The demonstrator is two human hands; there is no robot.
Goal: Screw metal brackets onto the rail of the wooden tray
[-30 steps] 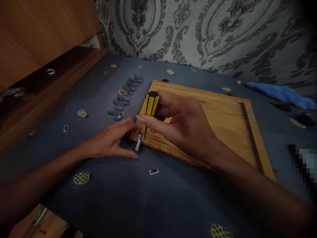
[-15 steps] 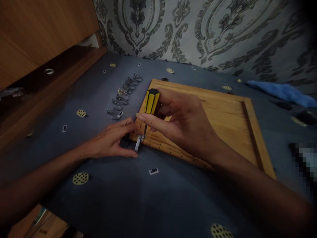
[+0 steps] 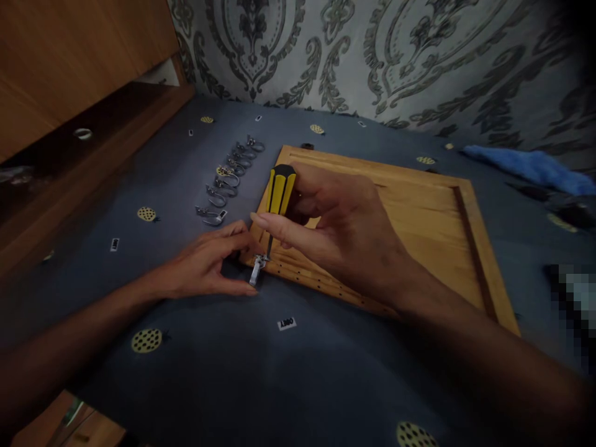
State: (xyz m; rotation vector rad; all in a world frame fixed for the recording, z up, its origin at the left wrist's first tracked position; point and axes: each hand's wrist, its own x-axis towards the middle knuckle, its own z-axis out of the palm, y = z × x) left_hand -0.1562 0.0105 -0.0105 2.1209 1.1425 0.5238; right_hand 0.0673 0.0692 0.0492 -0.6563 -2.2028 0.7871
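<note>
In my right hand [image 3: 344, 230], fingers are wrapped round a yellow and black screwdriver [image 3: 280, 191]. Its shaft points down, and the tip meets the board beside a small metal hook [image 3: 257, 268] at the near-left corner. My left hand [image 3: 209, 264] curls about that corner, with the index finger by the hook's base and the thumb at its lower end. The wooden board [image 3: 419, 236], with a recessed panel, lies flat; several small dark holes run along its near edge. Part of the board is covered by my right hand and forearm.
Several metal hooks [image 3: 226, 181] lie in a row left of the board. The blue patterned cloth [image 3: 223, 366] spreads under everything. A blue fluffy cloth [image 3: 531, 166] lies at the far right. A wooden cabinet [image 3: 84, 62] stands on the left, and a patterned wall [image 3: 298, 56] rises behind.
The view has shifted slightly, so most things sit a little further left. Both hands keep their places at the hook, and the screwdriver remains upright beside it.
</note>
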